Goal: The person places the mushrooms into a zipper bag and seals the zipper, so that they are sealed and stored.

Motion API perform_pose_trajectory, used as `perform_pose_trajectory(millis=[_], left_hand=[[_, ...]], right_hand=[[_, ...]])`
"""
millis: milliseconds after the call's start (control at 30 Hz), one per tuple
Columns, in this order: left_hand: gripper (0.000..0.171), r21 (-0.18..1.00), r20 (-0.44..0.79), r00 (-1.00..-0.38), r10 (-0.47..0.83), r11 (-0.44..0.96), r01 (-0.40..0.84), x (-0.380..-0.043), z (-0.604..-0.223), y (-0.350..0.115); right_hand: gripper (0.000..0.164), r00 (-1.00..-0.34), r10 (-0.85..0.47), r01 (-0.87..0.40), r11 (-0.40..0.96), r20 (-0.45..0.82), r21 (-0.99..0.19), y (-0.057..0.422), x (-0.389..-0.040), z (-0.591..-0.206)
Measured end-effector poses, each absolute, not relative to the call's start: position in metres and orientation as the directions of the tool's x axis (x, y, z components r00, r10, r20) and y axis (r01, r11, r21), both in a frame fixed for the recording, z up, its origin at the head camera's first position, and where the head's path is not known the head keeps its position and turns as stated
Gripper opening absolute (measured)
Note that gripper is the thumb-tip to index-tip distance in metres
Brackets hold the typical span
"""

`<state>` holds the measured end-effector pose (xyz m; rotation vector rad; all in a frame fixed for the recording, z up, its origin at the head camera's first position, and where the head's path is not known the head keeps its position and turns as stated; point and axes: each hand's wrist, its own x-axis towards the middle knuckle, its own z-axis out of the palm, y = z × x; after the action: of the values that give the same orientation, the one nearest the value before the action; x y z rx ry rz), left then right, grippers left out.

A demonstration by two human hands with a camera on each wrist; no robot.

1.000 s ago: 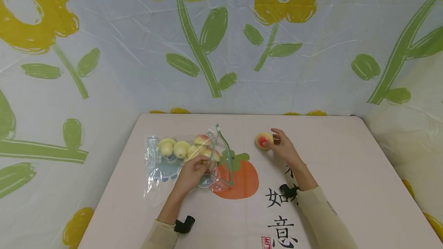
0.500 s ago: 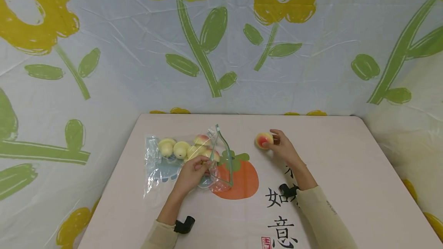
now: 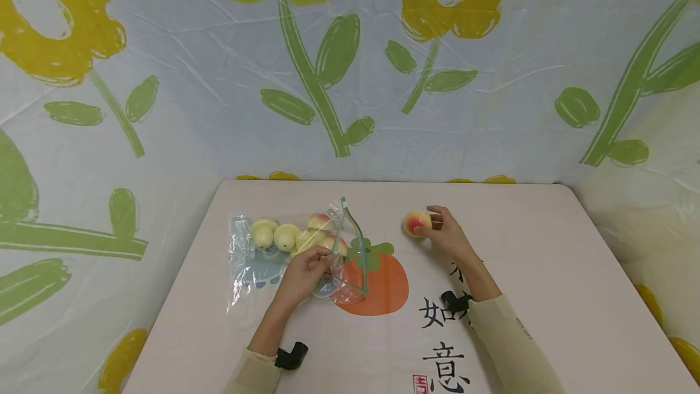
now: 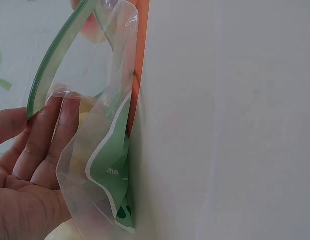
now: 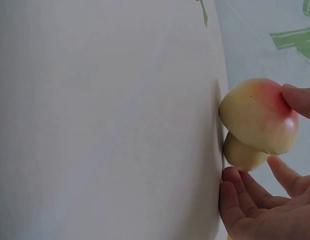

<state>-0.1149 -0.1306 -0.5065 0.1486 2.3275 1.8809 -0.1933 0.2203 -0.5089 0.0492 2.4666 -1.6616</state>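
A clear zip bag (image 3: 240, 263) with a green seal (image 4: 45, 65) lies left of the middle of the table, its mouth standing agape to the right. Several pale yellow mushrooms (image 3: 285, 236), some with red-flushed caps, are inside. My left hand (image 3: 299, 273) pinches the green seal between thumb and fingers at the mouth. To the right, my right hand (image 3: 447, 233) holds one more mushroom (image 5: 260, 117) lying on its side on the table. The thumb rests on its red cap and the index finger touches under the cap's edge; the other fingers rest near the tabletop.
Printed on the pale tablecloth (image 3: 525, 230) are an orange fruit (image 3: 385, 287) and black characters (image 3: 447, 366). A flowered cloth (image 3: 219, 78) hangs behind the table's far edge and at both sides.
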Motion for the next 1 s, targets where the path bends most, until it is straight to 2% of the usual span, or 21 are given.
perform_pose_trajectory(millis=[600,1000], left_hand=[[0.016,0.973,-0.057,-0.984,0.168,0.232,-0.017,-0.113,-0.505,-0.130],[0.016,0.974,-0.045,-0.985,0.166,0.227,-0.006,-0.113,-0.507,-0.130]], right_hand=[[0.077,-0.982,-0.080,0.130,0.370,-0.171,-0.920,0.216,-0.188,-0.507],[0.079,-0.982,-0.133,0.086,0.311,-0.133,-0.947,0.183,-0.179,-0.499]])
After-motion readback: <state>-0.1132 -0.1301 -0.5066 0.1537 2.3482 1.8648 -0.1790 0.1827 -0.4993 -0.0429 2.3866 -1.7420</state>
